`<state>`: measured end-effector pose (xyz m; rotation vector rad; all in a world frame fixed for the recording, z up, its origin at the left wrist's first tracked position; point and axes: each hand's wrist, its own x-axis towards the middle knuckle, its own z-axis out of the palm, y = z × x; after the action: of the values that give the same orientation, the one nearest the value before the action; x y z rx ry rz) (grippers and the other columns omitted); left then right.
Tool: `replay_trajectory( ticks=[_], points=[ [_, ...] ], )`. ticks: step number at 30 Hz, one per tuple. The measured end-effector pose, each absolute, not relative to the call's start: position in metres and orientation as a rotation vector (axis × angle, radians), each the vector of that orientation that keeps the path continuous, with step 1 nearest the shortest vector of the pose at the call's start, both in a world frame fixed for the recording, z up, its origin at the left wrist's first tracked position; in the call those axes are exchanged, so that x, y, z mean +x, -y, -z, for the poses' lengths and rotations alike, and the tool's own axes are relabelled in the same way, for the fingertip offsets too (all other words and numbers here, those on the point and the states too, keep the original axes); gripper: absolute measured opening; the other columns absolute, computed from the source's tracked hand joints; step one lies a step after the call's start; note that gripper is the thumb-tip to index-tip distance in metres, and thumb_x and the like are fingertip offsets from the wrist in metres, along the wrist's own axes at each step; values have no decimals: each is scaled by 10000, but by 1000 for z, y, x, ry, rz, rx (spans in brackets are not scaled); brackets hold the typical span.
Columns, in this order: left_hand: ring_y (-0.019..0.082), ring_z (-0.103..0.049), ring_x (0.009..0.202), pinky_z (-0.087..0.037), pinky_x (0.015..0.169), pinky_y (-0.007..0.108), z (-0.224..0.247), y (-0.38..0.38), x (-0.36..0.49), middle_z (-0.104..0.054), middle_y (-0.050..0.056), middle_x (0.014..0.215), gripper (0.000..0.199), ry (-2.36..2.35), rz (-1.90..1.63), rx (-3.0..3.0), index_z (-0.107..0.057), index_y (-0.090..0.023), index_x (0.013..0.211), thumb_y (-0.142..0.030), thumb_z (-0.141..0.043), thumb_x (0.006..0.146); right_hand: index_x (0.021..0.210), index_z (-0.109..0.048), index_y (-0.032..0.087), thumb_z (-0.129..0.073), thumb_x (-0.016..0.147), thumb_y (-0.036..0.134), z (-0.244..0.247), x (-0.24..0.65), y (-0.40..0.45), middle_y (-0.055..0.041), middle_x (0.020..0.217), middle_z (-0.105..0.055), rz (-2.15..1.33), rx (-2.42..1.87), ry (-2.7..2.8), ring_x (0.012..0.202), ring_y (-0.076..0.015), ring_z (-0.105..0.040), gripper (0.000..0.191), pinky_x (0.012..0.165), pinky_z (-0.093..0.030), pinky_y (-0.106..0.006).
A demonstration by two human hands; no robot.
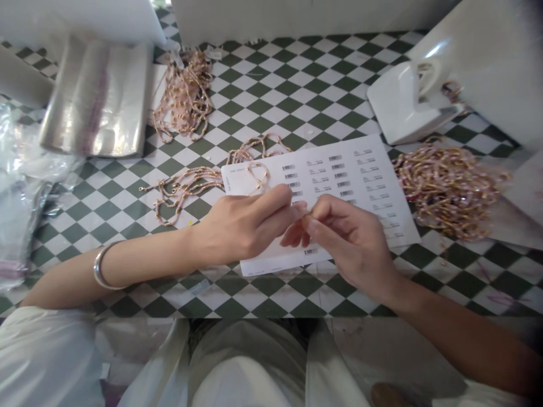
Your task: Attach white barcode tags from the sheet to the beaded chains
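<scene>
My left hand [250, 223] and my right hand [354, 240] meet over a white sheet of barcode labels [271, 265]. The fingers of both are pinched together at the fingertips; whatever small thing lies between them is too small to make out. A loop of pink and gold beads [259, 176] shows on the sheet just above my left hand. More beaded strands [190, 182] lie on the checkered table, beyond my left forearm and against the sheet's left edge.
Clear plastic bags [97, 102] are stacked at the upper left, beside a bundle of beaded strands [186, 96]. Looser plastic [25, 147] lies far left. A white dispenser-like object [403, 104] stands upper right, above a big bead pile [453, 189]. The checkered table [271, 299] ends near my body.
</scene>
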<state>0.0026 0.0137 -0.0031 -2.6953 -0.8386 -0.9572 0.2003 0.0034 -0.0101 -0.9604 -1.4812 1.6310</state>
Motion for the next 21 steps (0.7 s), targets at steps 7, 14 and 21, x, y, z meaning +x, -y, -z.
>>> replay_trajectory(
  ticks=[7,14,21],
  points=[
    [29,-454,577,-332,478,158,-6,-32,-5,-547,14,721,65,1023,1285,-2616,-634,-135,843,-157,-594,889,1082,-574,282,-595,901,157,7,203,-13,30,1150,-695,-1389,-928,1476,836,-90,-706,220,830,-609,-260],
    [0,-312,537,-285,477,140,-4,-32,0,-483,-18,670,57,1099,1422,-2835,-649,-105,780,-90,-632,833,1142,-516,338,-568,909,121,6,205,-14,53,1281,-635,-1402,-848,1517,773,-77,-722,323,800,-627,-245],
    [0,-338,512,-279,454,125,-2,-25,6,-454,-43,645,75,1210,1480,-3100,-659,-141,774,-104,-631,833,1180,-483,361,-572,886,57,6,202,-10,73,1380,-569,-1389,-836,1562,931,-80,-716,432,836,-635,-223]
  ],
)
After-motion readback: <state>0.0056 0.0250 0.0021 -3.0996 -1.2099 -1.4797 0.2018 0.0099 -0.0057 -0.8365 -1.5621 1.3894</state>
